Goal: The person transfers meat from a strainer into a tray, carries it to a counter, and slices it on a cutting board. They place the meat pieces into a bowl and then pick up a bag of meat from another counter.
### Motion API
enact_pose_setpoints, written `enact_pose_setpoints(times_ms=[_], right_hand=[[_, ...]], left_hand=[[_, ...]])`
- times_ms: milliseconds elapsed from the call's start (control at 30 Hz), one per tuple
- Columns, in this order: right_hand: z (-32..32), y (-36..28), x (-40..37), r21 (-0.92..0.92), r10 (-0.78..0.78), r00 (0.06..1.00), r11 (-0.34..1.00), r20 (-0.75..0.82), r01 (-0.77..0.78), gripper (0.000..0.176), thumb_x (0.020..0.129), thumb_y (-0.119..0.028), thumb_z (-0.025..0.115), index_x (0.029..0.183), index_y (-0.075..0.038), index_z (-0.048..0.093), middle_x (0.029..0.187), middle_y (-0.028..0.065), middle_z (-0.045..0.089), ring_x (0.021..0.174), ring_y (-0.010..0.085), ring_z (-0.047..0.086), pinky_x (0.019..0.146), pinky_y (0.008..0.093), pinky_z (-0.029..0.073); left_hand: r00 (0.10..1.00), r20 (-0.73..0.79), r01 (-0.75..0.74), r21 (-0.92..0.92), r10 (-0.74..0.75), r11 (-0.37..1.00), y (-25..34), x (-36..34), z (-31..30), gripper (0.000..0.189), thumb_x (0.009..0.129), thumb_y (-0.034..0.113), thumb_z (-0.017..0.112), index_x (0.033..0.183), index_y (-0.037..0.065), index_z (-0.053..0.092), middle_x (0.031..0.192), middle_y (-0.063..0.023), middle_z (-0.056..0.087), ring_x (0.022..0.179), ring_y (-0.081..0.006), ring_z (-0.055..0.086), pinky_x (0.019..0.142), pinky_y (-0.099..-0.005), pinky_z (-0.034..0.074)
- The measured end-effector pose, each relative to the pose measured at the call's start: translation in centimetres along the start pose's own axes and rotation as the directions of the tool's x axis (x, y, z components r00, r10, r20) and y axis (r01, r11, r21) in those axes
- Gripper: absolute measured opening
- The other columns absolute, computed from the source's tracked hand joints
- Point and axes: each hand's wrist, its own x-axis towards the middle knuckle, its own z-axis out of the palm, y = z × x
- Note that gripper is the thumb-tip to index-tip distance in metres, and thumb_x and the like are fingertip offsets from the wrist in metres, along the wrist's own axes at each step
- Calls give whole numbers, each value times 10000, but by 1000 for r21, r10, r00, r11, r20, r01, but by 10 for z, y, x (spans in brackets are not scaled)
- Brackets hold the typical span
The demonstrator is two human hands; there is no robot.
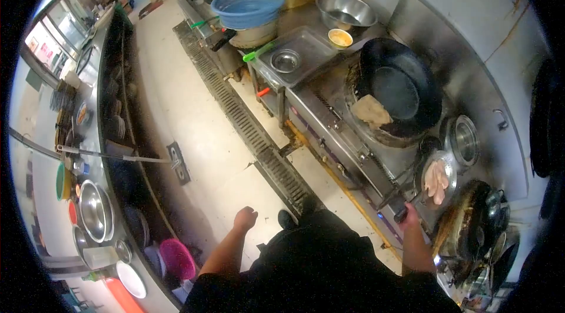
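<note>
My left hand (245, 219) hangs over the pale tiled floor, its fingers curled closed, with nothing visible in it. On the other side, my right hand (408, 217) is wrapped round a black handle (401, 213) at the stove's front edge. That handle appears to lead to a shallow, round metal scoop (449, 167); the join is hard to make out. Pale strips of meat (435, 182) lie in the scoop. Beyond it sits a large black wok (400, 89) on the stove, with a folded tan cloth (371, 111) over its near rim.
A metal tray (306, 48) holds a small steel bowl (285, 60). Nearby are a yellow-filled cup (340, 38), a steel basin (346, 10) and a blue tub (247, 6). A floor drain grate (235, 110) runs alongside the stove. Bowls line the left counter (126, 219); a long-handled floor tool (176, 163) leans there.
</note>
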Motion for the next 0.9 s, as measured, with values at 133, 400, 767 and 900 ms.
enact_pose_setpoints(times_ms=[133,400,767,900], right_hand=[[-13,-5,16,87,-38,999,995,-28,40,287,871,-359,655,1000,-104,631,909,61,665,804,269,660,689,447,559],[-12,-2,28,180,-65,995,981,-75,78,247,871,-350,653,798,-150,529,656,33,544,560,215,555,506,385,484],[-165,96,83,-736,-485,830,662,-277,141,498,954,-315,566,1368,-39,534,1234,157,627,943,256,634,771,398,519],[-83,76,11,-971,-762,604,221,-232,-94,221,916,-297,611,1023,-117,682,631,45,609,523,214,588,484,389,486]], left_hand=[[988,-75,-136,39,139,990,40,54,-14,370,889,313,582,1085,17,685,1142,-215,672,1088,-379,632,957,-443,498],[882,-374,-317,-25,285,948,209,130,-119,309,896,297,613,1082,58,672,1072,-200,679,1014,-389,639,881,-467,512],[569,-320,-431,668,758,606,395,329,-239,267,789,139,626,1044,57,637,1053,-165,635,1049,-324,595,867,-443,494],[856,214,-476,681,471,556,433,399,-258,207,827,201,586,989,107,674,1042,-120,650,1008,-289,630,871,-443,490]])
